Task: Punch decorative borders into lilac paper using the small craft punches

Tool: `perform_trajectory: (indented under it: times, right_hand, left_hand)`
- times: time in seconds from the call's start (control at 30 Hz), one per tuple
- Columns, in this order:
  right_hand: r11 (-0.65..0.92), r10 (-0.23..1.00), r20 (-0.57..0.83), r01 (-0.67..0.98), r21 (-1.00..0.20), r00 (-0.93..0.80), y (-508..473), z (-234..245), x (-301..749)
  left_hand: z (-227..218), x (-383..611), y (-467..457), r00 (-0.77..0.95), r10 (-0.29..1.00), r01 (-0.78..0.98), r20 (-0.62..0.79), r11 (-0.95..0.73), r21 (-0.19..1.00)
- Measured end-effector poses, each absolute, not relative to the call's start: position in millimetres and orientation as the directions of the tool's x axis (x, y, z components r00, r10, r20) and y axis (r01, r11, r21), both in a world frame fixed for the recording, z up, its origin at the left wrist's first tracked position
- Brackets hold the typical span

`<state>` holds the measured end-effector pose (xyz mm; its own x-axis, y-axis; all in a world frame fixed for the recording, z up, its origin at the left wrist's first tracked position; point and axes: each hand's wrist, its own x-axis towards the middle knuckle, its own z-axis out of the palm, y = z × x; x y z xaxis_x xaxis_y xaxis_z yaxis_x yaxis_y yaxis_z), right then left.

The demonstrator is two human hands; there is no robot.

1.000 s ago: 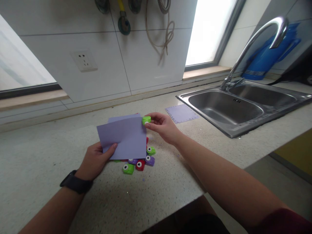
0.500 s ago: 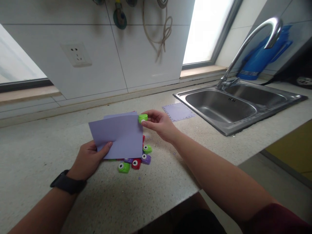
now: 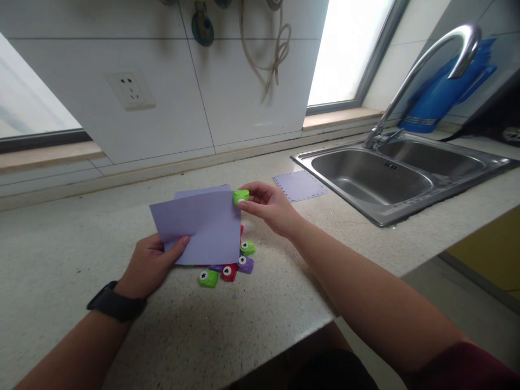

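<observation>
My left hand [image 3: 156, 262] grips a sheet of purple paper [image 3: 203, 230] by its lower left part, thumb on top and fingers hidden behind. At the sheet's upper right corner, my right hand [image 3: 270, 206] is closed on a green craft punch [image 3: 241, 197], which sits over the paper's edge. Beneath and in front of the sheet lie several small punches, among them a green punch [image 3: 208, 278], a red punch [image 3: 228, 272] and a purple punch [image 3: 245, 264]. The sheet hides part of this pile. Another purple sheet [image 3: 184, 193] shows behind the held one.
A purple sheet with punched edges [image 3: 299, 186] lies on the countertop [image 3: 122, 216] beside the steel sink [image 3: 365, 173]. The faucet [image 3: 422, 59] arches over the sink, with a blue jug [image 3: 439, 103] behind it. A wall socket [image 3: 130, 90] is at the back left.
The whole view has shifted slightly. Both hands, the paper and the green punch keep nearly the same positions relative to each other.
</observation>
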<state>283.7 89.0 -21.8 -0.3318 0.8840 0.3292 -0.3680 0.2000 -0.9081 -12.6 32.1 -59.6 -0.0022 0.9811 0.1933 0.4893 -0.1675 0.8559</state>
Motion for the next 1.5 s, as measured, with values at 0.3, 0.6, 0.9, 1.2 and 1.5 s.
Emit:
perform_trajectory:
  times: [0.3, 0.6, 0.9, 1.2, 1.5]
  right_hand:
    - [0.216, 0.882, 0.328, -0.328, -0.920, -0.337, 89, -20, 286]
    - [0.208, 0.883, 0.324, -0.337, -0.918, -0.339, 87, -17, 285]
    - [0.265, 0.889, 0.359, -0.321, -0.909, -0.283, 84, -14, 285]
    - [0.433, 0.835, 0.498, -0.278, -0.857, -0.235, 78, -10, 285]
    - [0.696, 0.677, 0.702, -0.119, -0.708, -0.222, 69, -2, 290]
  left_hand:
    - [-57, -11, 30, -0.002, 0.979, 0.499, 0.202, -0.174, 0.849]
    - [-56, -11, 30, 0.012, 0.983, 0.535, 0.185, -0.162, 0.829]
    - [-55, -9, 29, 0.020, 0.983, 0.526, 0.183, -0.166, 0.834]
    - [-59, -6, 29, 0.049, 0.968, 0.412, 0.248, -0.246, 0.877]
    - [-55, -18, 42, 0.063, 0.632, 0.520, 0.772, -0.681, 0.515]
